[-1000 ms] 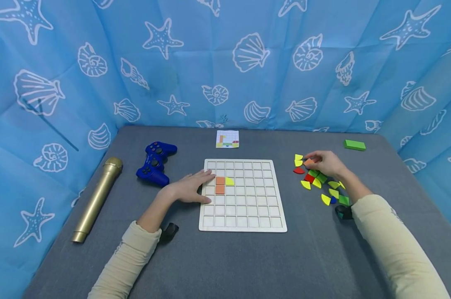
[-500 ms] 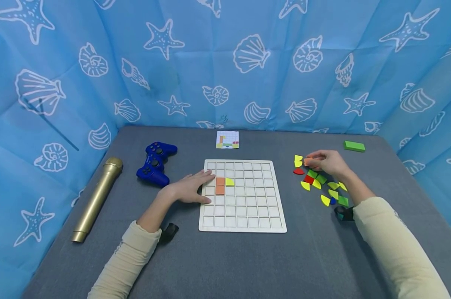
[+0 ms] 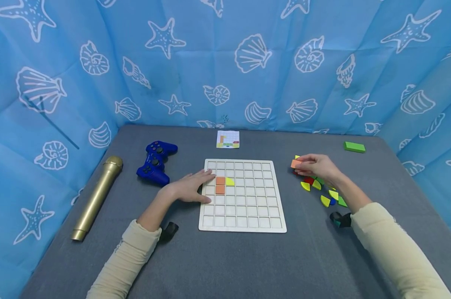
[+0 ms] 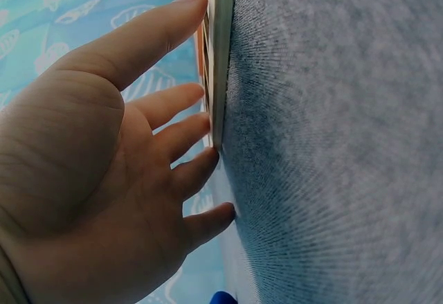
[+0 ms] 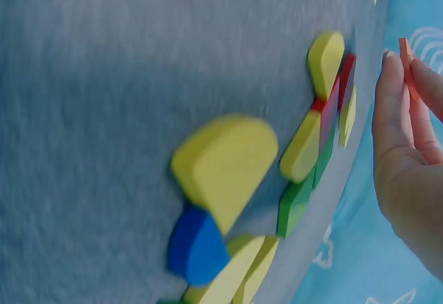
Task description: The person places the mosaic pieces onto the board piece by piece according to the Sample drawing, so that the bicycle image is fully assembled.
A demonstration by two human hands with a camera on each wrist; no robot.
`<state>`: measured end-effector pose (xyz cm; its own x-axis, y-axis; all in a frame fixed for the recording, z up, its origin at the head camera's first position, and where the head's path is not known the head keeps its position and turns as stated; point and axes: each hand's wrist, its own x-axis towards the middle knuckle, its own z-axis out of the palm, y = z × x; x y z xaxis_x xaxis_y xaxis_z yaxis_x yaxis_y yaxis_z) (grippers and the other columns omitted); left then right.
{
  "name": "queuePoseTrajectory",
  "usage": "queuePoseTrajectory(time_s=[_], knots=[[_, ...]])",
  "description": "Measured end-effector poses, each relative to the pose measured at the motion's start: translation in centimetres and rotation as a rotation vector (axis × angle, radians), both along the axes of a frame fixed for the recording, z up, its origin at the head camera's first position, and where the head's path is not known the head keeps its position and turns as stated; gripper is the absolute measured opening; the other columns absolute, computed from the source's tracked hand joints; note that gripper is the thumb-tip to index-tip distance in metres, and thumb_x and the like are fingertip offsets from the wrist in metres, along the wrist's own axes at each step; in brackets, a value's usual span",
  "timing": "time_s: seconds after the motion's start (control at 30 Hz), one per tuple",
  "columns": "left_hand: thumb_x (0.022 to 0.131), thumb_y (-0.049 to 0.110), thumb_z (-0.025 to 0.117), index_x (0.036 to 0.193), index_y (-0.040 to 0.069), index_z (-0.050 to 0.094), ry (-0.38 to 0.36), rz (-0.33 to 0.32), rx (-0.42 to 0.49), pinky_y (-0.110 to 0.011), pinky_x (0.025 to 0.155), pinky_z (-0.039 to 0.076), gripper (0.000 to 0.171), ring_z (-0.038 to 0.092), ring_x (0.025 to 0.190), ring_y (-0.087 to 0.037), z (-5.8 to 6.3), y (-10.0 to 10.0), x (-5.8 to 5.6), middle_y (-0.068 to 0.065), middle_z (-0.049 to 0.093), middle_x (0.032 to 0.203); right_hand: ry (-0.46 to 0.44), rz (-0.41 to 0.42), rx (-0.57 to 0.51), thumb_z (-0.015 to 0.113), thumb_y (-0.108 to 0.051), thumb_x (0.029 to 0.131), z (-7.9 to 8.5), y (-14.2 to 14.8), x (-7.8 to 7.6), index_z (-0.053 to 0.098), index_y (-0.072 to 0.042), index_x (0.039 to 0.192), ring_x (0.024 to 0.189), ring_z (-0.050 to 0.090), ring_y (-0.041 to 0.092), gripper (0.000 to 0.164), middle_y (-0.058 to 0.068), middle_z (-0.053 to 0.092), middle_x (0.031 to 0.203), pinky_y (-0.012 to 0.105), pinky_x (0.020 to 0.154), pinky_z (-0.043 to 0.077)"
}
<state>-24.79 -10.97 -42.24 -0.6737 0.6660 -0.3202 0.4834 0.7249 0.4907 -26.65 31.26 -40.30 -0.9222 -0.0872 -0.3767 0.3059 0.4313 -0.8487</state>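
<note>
Right hand (image 3: 318, 167): gripping an orange tile (image 3: 295, 163) between thumb and fingers, at the far left of the loose tiles; in the right wrist view the tile shows against the curtain backdrop. Left hand (image 3: 188, 189): fingers extended and spread, fingertips and thumb at the left edge of a pale gridded board (image 3: 240, 229). On the board, two orange squares (image 3: 220, 189) occupy adjoining cells, one nearer the person than the other, in the second column from the left; a yellow quarter-round (image 3: 230, 181) sits in the cell directly right of the farther square. Beneath and around the right hand lie loose tiles: yellow pieces (image 3: 305, 186), a red piece (image 3: 308, 181), green pieces (image 3: 342, 202) and a blue piece (image 3: 332, 201), some partly hidden by the hand. Beyond the board's far edge, a small printed card (image 3: 227, 139) bears a coloured grid pattern. A green block (image 3: 354, 147) lies near the table's far right corner. Left of the board: a blue game controller (image 3: 156, 164), then a gold microphone (image 3: 98, 199) lying at a slant. All rest on a grey table surface (image 3: 229, 265); a blue curtain (image 3: 195, 54) printed with white shells and starfish stands behind.
</note>
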Motion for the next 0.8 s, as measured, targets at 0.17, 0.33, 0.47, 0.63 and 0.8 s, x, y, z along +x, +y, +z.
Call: queuePoseTrajectory(time_s=[0.17, 0.33, 0.47, 0.63, 0.8], knots=[[0.09, 0.043, 0.064, 0.153, 0.012, 0.02, 0.001, 0.006, -0.013, -0.054, 0.112, 0.008, 0.083, 0.004, 0.144, -0.027, 0.1, 0.1, 0.0, -0.009, 0.011, 0.158, -0.031, 0.035, -0.056, 0.059, -0.015, 0.096, 0.3, -1.4, 0.6, 0.04, 0.007, 0.137, 0.098, 0.064, 0.021, 0.051, 0.025, 0.051, 0.122, 0.033, 0.088, 0.05], [0.09, 0.043, 0.063, 0.154, 0.013, 0.019, -0.001, 0.007, -0.023, -0.054, 0.112, 0.008, 0.083, 0.003, 0.144, -0.026, 0.2, 0.1, 0.0, -0.009, 0.011, 0.158, -0.034, 0.076, -0.102, 0.059, -0.011, 0.096, 0.2, -2.7, 1.1, 0.043, 0.01, 0.134, 0.096, 0.065, 0.019, 0.046, 0.022, 0.056, 0.116, 0.034, 0.087, 0.05], [0.09, 0.045, 0.063, 0.154, 0.013, 0.019, 0.002, 0.006, -0.027, -0.053, 0.112, 0.008, 0.084, 0.002, 0.144, -0.025, 0.0, 0.1, -0.1, -0.008, 0.01, 0.158, -0.016, 0.115, -0.094, 0.061, -0.01, 0.095, -0.1, -4.0, 1.5, 0.047, 0.011, 0.13, 0.092, 0.065, 0.017, 0.043, 0.019, 0.061, 0.112, 0.035, 0.086, 0.051], [0.09, 0.045, 0.063, 0.154, 0.013, 0.019, 0.006, 0.005, -0.021, -0.053, 0.112, 0.008, 0.084, 0.003, 0.144, -0.025, -0.2, 0.0, -0.1, -0.008, 0.01, 0.158, -0.004, 0.164, -0.115, 0.062, -0.007, 0.093, -0.4, -5.6, 2.0, 0.049, 0.011, 0.128, 0.089, 0.065, 0.016, 0.042, 0.015, 0.065, 0.106, 0.035, 0.084, 0.052], [0.09, 0.045, 0.063, 0.154, 0.013, 0.02, 0.006, 0.007, -0.02, -0.053, 0.112, 0.008, 0.083, 0.003, 0.144, -0.025, -0.2, 0.0, -0.1, -0.008, 0.011, 0.158, -0.002, 0.202, -0.143, 0.06, -0.002, 0.093, -0.5, -7.1, 2.5, 0.05, 0.011, 0.128, 0.088, 0.065, 0.017, 0.039, 0.015, 0.065, 0.103, 0.034, 0.082, 0.053]])
